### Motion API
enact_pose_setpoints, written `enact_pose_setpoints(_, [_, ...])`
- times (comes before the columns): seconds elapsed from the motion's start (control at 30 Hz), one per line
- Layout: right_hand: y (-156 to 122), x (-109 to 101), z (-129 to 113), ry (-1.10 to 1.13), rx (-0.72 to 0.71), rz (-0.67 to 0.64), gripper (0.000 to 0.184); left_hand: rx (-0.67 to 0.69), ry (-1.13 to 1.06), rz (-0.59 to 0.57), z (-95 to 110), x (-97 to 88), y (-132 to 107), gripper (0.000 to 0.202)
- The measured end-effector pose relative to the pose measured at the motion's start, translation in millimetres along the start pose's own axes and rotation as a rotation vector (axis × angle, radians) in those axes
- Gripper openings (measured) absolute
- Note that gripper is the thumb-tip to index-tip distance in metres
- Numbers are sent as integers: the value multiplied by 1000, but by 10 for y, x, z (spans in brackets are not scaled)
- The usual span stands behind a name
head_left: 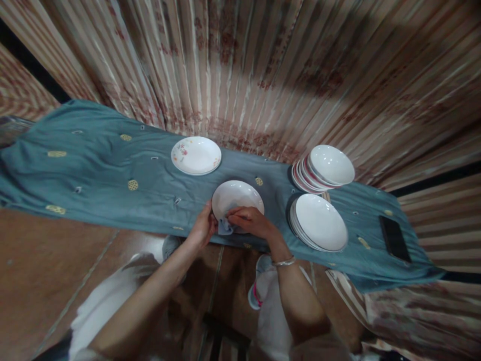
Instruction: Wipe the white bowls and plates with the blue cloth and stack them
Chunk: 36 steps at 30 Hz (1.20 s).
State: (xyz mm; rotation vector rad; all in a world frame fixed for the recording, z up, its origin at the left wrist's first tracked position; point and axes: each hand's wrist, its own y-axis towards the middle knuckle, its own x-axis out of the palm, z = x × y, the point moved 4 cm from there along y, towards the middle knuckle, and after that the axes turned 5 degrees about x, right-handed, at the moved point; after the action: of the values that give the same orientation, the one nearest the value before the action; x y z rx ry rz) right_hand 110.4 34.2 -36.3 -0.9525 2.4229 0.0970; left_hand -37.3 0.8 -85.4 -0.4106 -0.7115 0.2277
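A white plate (240, 193) lies before me close to the front edge of the cloth-covered table. My left hand (204, 225) grips its left rim, thumb on top, the other fingers partly hidden beneath. In my right hand (250, 219) is a small grey-blue cloth (225, 226), pressed against the lower left part of the plate's face. The fingers are bent over the cloth and hide part of it. Behind, to the left, sits a flower-patterned white plate (197, 155), with another rim showing under it.
On the right stand a stack of bowls (330, 164) and, nearer me, a stack of white plates (321, 222). A black phone (394, 238) lies at the far right of the teal tablecloth (101, 170). A pleated curtain (233, 75) hangs behind the table.
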Motion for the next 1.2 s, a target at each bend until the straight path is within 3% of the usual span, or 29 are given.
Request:
enact_pose_setpoints(0.33, [-237,-168,118,-65,123,42,42,21,76,-70,25,7,-56,54])
enact_pose_setpoints(0.63, [-383,-285,172,-505,104,309,38,-8,63,-19,46,19,-62,52])
enact_pose_setpoints(0.97, [-325,-315,195,-696,144,530,20,-4,87,-18,73,47,-97,50])
enact_pose_setpoints(1.2, [-162,-280,221,-717,129,570,20,2,88,-15,59,45,-91,50])
